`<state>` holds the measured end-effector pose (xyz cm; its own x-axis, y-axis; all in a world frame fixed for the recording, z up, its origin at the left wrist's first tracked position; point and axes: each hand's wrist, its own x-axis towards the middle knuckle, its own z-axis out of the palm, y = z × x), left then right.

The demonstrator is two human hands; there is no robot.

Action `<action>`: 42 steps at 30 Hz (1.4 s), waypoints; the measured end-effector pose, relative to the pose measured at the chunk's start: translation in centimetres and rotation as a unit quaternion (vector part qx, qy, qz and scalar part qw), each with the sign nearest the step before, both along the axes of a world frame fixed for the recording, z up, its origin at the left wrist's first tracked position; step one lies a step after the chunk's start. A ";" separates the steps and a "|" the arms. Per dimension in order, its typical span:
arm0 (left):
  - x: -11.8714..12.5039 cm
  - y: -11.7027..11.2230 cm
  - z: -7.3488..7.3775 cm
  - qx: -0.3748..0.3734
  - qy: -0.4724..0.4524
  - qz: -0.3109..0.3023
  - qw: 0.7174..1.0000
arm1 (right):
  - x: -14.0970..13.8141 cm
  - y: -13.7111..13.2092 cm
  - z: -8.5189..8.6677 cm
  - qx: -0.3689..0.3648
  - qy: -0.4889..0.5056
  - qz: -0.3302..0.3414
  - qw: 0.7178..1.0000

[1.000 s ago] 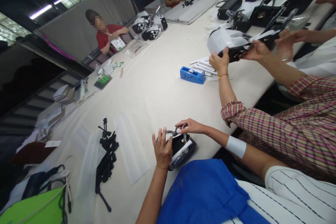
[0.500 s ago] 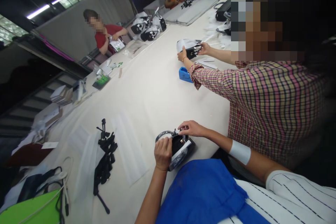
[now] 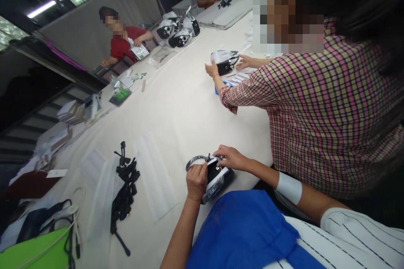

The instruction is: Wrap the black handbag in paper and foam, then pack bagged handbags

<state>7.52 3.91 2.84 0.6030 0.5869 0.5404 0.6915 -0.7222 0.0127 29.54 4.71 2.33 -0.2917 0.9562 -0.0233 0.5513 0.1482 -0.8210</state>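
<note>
Big workshop; long pale worktop [image 3: 176,105] runs thru it. Co-worker in checked shirt [image 3: 299,113] stands close on the R, next to the person in a blue apron [image 3: 243,227]. Translucent white sheet [image 3: 156,176] lies flat, w/ a pile of black straps [image 3: 122,199] just beside it. Small black bag [image 3: 216,187], part-wrapped in clear plastic, sits mouth-up at the near edge, by the apron. L hand [image 3: 197,183]: fingers pressed together, pinching its rim. R hand [image 3: 233,159]: fingers bent at the opp. rim; can't tell if they're pinching.
</note>
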 end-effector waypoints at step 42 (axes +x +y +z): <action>-1.1 -0.1 -2.0 -0.123 -0.126 -0.025 0.984 | -1.5 4.6 -0.5 -0.031 0.141 0.093 0.985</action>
<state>6.42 3.80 0.84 0.4996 0.6914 0.5219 0.6079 -0.7090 0.3574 27.99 9.29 1.88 -0.4645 0.8852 0.0278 0.2676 0.1702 -0.9484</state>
